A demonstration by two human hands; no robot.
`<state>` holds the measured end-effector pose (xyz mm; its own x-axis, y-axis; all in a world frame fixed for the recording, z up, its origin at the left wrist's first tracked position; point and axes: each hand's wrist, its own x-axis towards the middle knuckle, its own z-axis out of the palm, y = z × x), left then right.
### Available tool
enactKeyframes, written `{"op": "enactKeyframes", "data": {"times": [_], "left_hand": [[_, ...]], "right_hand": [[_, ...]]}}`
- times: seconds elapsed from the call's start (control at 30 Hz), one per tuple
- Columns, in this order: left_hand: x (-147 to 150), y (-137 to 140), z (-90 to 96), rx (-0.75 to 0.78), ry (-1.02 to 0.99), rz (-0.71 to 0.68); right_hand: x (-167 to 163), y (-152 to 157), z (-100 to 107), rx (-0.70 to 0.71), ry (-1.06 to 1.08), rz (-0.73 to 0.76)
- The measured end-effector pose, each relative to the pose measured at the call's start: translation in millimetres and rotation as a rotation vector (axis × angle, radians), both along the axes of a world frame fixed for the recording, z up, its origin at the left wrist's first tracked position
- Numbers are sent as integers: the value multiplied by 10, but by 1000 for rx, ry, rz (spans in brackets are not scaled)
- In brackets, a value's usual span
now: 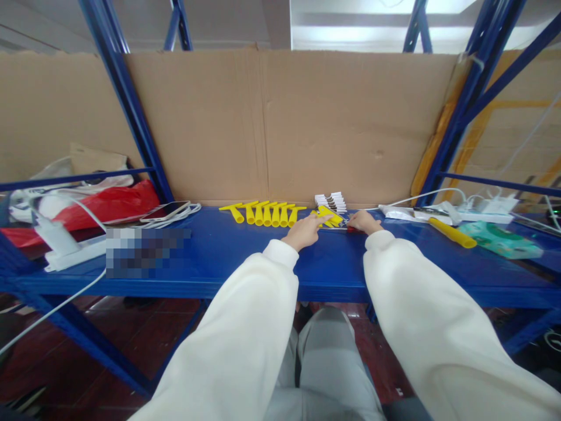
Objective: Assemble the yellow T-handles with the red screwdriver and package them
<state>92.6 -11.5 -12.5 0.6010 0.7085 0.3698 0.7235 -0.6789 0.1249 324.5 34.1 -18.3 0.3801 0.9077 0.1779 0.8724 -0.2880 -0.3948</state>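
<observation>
My left hand [303,231] reaches in from the left, its forefinger stretched over a small cluster of yellow plastic pieces [329,216]; its thumb and finger seem closed on one of them. Close by on the right, my right hand [363,221] has its fingers pinched together at the tabletop. Something small and red [351,229] shows under those fingertips, too small to name. Behind the cluster stand white clip-like pieces [331,202] in rows. Left of my hands, several yellow T-shaped plastic pieces [267,214] with hollow tube ends lie side by side.
The blue table [210,251] backs onto a cardboard panel [307,123] between blue posts. A yellow tube [451,232], a green packet [504,240] and a white power strip [486,213] lie right. Leftward are a red bag [131,202], cables and a white power strip [83,251].
</observation>
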Motion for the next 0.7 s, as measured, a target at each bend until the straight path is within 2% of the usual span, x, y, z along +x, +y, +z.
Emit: {"op": "enactKeyframes", "data": {"times": [0.23,0.43,0.57,0.7], "left_hand": [[-3,24,-9,-4,-55,12],[7,142,-40,-32,-184,-23],[22,179,0,-139,-360,-66],[46,102,73,-427,-612,-74]], "right_hand": [[-82,-106,45,-30,-30,54],[-155,-198,102,-3,-46,90],[-176,-177,90,140,-31,177],[-211,-73,37,383,57,344]]}}
